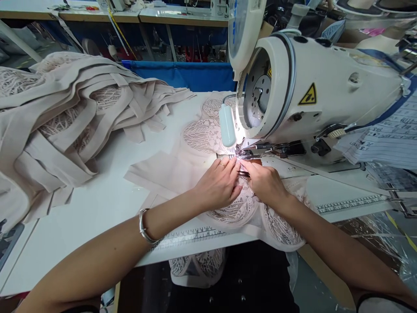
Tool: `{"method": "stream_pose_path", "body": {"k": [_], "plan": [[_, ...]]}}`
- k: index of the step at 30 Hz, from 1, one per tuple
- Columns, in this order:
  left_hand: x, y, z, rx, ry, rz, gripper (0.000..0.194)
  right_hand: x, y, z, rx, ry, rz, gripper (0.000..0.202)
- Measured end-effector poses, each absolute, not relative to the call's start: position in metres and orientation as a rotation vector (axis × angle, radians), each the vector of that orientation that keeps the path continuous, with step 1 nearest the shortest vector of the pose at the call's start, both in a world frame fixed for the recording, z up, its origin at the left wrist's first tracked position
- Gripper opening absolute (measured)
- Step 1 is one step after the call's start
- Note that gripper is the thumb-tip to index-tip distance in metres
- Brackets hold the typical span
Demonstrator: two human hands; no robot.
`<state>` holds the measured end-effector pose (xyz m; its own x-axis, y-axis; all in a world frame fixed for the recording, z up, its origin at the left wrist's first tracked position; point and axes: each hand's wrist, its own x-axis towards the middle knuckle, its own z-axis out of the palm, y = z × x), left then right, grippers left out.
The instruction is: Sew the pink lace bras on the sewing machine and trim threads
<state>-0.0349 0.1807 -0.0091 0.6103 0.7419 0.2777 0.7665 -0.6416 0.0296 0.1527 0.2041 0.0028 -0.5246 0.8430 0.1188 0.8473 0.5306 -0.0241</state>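
A pale pink lace garment [198,134] lies under the needle area of a white sewing machine [339,87]. My left hand [220,184], with a ring and a bangle, is closed on the fabric just in front of the presser foot [241,152]. Beside it, my right hand [267,184] has its fingers closed around a small dark metal tool [243,174], perhaps snips, with its fingertips at the fabric edge. The tool is mostly hidden by this hand. More lace cups hang over the table's front edge below my wrists.
A large heap of similar pale garments [65,126] covers the table's left side. A small lamp [227,126] glows by the needle. Printed rulers [198,234] run along the front edge. Handwritten papers [384,130] hang at right; another worktable [182,15] stands behind.
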Motion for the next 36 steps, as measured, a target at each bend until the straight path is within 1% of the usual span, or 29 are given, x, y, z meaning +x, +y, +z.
{"method": "stream_pose_path", "body": {"k": [5, 8, 10, 12, 14, 17, 19, 23, 26, 28, 30, 32, 34, 36], "plan": [[-0.037, 0.182, -0.01, -2.73, -1.31, -0.389, 0.06, 0.149, 0.205, 0.008, -1.509, -2.619, 0.013, 0.042], [-0.037, 0.183, -0.009, -2.717, -1.299, -0.387, 0.058, 0.146, 0.209, 0.013, -1.665, -2.565, 0.092, 0.034], [-0.036, 0.182, -0.008, -2.724, -1.213, -0.38, 0.054, 0.148, 0.211, 0.015, -1.732, -2.508, 0.162, 0.029], [-0.035, 0.179, -0.006, -2.766, -1.089, -0.35, 0.046, 0.154, 0.213, 0.016, -1.652, -2.473, 0.208, 0.026], [-0.034, 0.176, -0.003, -2.818, -1.006, -0.322, 0.042, 0.162, 0.214, 0.014, -1.449, -2.484, 0.218, 0.029], [-0.037, 0.174, 0.0, -2.876, -1.024, -0.31, 0.037, 0.171, 0.214, 0.011, -1.207, -2.536, 0.19, 0.044], [-0.042, 0.179, 0.002, -2.924, -1.052, -0.327, 0.034, 0.173, 0.215, 0.008, -1.171, -2.553, 0.149, 0.045], [-0.054, 0.196, 0.003, -3.044, -1.037, -0.48, 0.031, 0.166, 0.222, 0.004, -1.192, -2.541, 0.103, 0.034], [-0.063, 0.209, 0.002, -3.083, -0.995, -0.615, 0.034, 0.157, 0.229, 0.003, -1.211, -2.527, 0.082, 0.023], [-0.067, 0.214, 0.003, -3.097, -0.987, -0.673, 0.039, 0.153, 0.233, 0.004, -1.222, -2.535, 0.086, 0.02], [-0.07, 0.215, 0.006, -3.108, -0.99, -0.682, 0.04, 0.151, 0.233, 0.008, -1.233, -2.547, 0.108, 0.02], [-0.07, 0.213, 0.01, -3.1, -0.993, -0.65, 0.035, 0.153, 0.227, 0.015, -1.273, -2.534, 0.108, 0.02], [-0.067, 0.208, 0.014, -3.055, -0.994, -0.596, 0.031, 0.158, 0.213, 0.021, -1.357, -2.496, 0.043, 0.018], [-0.062, 0.202, 0.015, -2.982, -0.983, -0.531, 0.031, 0.167, 0.195, 0.023, -1.43, -2.476, -0.031, 0.018]]}}
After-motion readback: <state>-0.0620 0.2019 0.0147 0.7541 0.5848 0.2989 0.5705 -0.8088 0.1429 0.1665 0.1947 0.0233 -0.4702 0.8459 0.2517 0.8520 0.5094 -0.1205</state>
